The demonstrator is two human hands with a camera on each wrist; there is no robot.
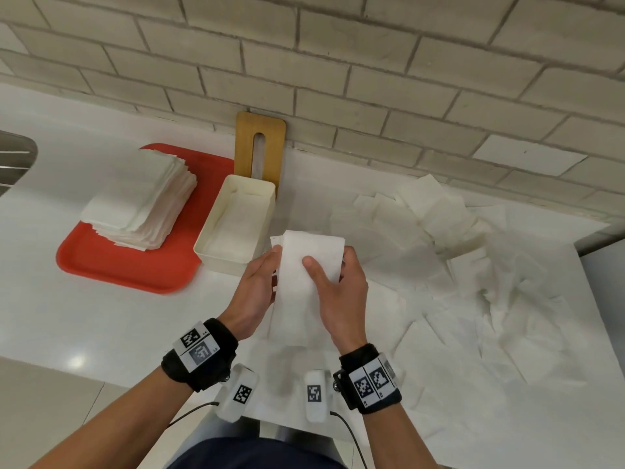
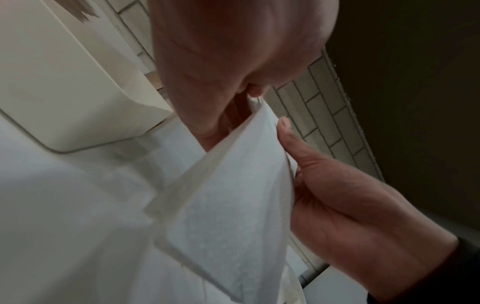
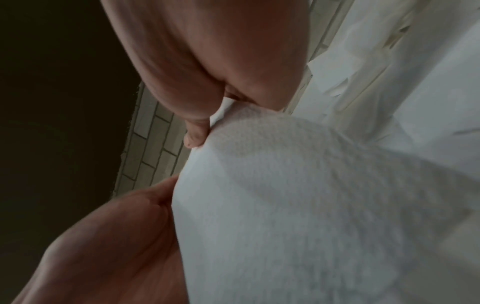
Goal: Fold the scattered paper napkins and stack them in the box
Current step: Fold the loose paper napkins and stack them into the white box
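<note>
In the head view I hold one white paper napkin [image 1: 306, 265] upright above the counter, folded into a long strip. My left hand [image 1: 260, 277] grips its left edge. My right hand [image 1: 333, 282] pinches it, thumb on the front and fingers behind. The left wrist view shows the napkin [image 2: 233, 195] between my left hand [image 2: 221, 61] and my right hand [image 2: 337, 195]. In the right wrist view the napkin [image 3: 311, 205] fills the middle. The cream box [image 1: 216, 225] stands just beyond my left hand with a folded napkin lying inside. Loose napkins [image 1: 456, 252] cover the counter to the right.
A red tray [image 1: 111, 269] at the left carries a tall stack of napkins [image 1: 142, 198]. A wooden slotted lid [image 1: 260, 147] leans on the brick wall behind the box. A metal sink edge [image 1: 13, 157] shows at the far left. The white counter's front edge runs below my wrists.
</note>
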